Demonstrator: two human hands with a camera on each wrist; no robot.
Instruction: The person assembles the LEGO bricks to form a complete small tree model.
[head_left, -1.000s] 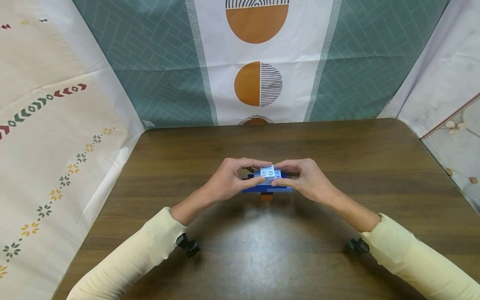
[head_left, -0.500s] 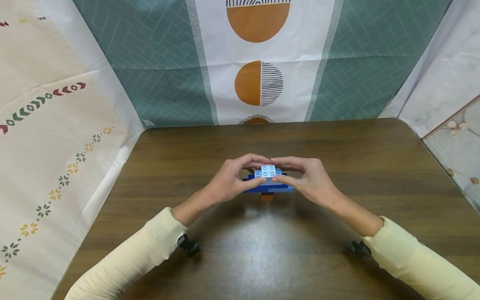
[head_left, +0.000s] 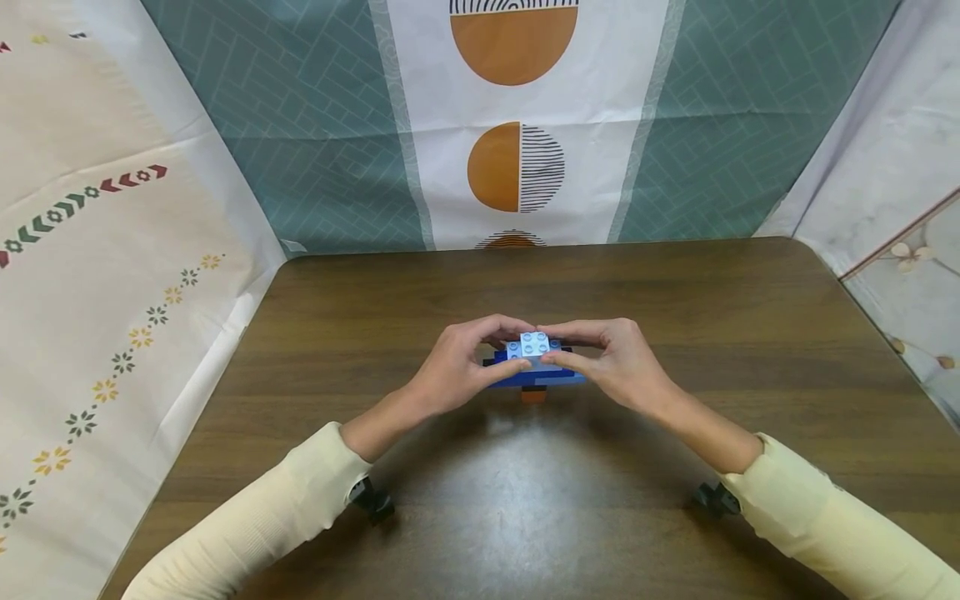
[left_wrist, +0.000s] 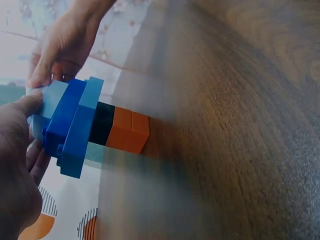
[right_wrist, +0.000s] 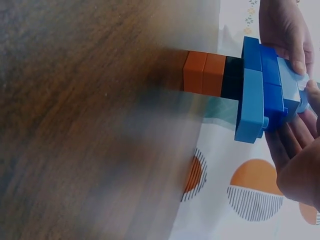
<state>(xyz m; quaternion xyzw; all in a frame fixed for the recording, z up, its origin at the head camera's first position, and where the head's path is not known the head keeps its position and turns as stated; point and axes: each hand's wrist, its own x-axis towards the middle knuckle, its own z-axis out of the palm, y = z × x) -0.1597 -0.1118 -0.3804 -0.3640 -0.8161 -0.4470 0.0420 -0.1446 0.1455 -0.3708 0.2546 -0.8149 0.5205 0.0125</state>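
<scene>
A stack of toy building bricks stands upright on the table. Two orange bricks [left_wrist: 127, 131] form its base, with a black brick [left_wrist: 102, 124] above them. Wider layers of light and dark blue bricks [right_wrist: 272, 92] spread over that stem and narrow toward the top. The topmost piece is a light blue brick [head_left: 535, 342] with studs showing. My left hand [head_left: 456, 367] pinches this brick from the left, thumb on its near face and fingers behind. From the right, my right hand [head_left: 621, 365] pinches it the same way; its fingertips behind are partly hidden.
The brown wooden table [head_left: 360, 300] reaches back to a patterned curtain [head_left: 337, 167]. A cream cloth [head_left: 135, 250] hangs at the left and a pale floral one [head_left: 907, 258] at the right. Dark wrist-camera mounts [head_left: 372, 500] sit under both sleeves.
My right fingertips have slid a little left behind the top brick, and my left fingers have drawn back slightly. The stack stays in the same place.
</scene>
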